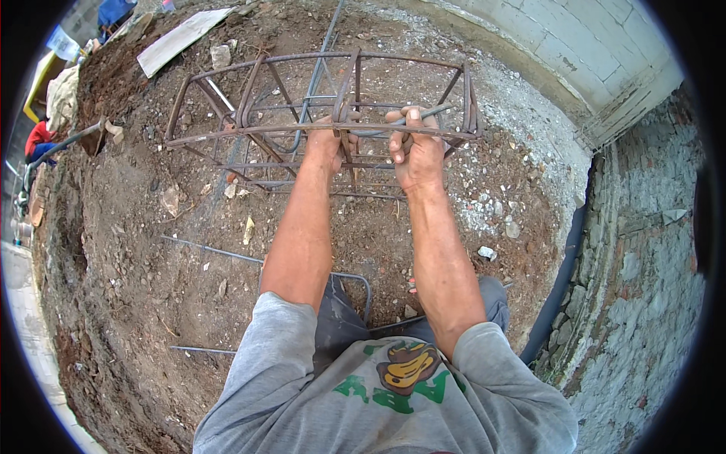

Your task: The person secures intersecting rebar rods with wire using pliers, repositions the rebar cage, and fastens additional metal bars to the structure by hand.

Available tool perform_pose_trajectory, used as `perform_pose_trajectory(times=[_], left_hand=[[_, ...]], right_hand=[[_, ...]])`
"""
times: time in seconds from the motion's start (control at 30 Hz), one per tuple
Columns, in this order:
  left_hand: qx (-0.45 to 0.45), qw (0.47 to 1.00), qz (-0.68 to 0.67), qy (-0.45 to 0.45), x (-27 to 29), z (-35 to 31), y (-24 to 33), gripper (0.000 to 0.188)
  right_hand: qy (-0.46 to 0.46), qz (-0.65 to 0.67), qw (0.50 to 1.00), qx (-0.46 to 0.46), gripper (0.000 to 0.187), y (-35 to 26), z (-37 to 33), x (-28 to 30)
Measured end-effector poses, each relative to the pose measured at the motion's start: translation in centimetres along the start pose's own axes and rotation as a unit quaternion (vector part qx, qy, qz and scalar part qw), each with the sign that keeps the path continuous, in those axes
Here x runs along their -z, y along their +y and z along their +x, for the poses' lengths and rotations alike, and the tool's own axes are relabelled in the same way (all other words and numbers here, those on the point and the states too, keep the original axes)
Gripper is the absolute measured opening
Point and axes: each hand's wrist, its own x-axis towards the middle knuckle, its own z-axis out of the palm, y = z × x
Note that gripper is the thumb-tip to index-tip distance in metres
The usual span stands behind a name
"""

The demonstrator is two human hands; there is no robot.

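A long cage of rusty rebar (249,131), with bars running lengthwise and square stirrups, stands across in front of me just above the dirt. My left hand (327,145) is closed round the cage's near bar, beside a middle stirrup; its fingertips are partly hidden behind the steel. To its right, my right hand (418,151) is closed, thumb up, on a thin grey metal rod (439,110) that slants up to the right. The rod's other end reaches toward the middle stirrup between my hands.
Bent grey steel bars (212,248) lie on the ground by my legs, and another bar (321,57) runs away beneath the cage. A pale board (181,39) lies far left. Block walls (563,38) and a dark pipe (556,295) border the right. A person in red (40,140) is at far left.
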Motion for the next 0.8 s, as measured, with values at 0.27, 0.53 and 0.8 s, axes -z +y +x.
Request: perform_pose_trajectory(times=[0.27, 0.53, 0.8], left_hand=[[0.01, 0.998, -0.056, -0.027, 0.4, 1.0, -0.3, 0.03], [-0.026, 0.999, 0.032, 0.028, -0.5, -0.1, -0.4, 0.028], [-0.019, 0.999, 0.0, -0.027, 0.6, 0.5, -0.9, 0.019]], right_hand=[[-0.159, -0.014, 0.985, -0.071, 0.045, 0.6, 1.6, -2.9], [-0.195, -0.083, 0.975, -0.072, 0.042, 0.2, 3.1, -2.1], [-0.196, -0.166, 0.962, -0.089, 0.042, 0.6, 0.8, -1.7]])
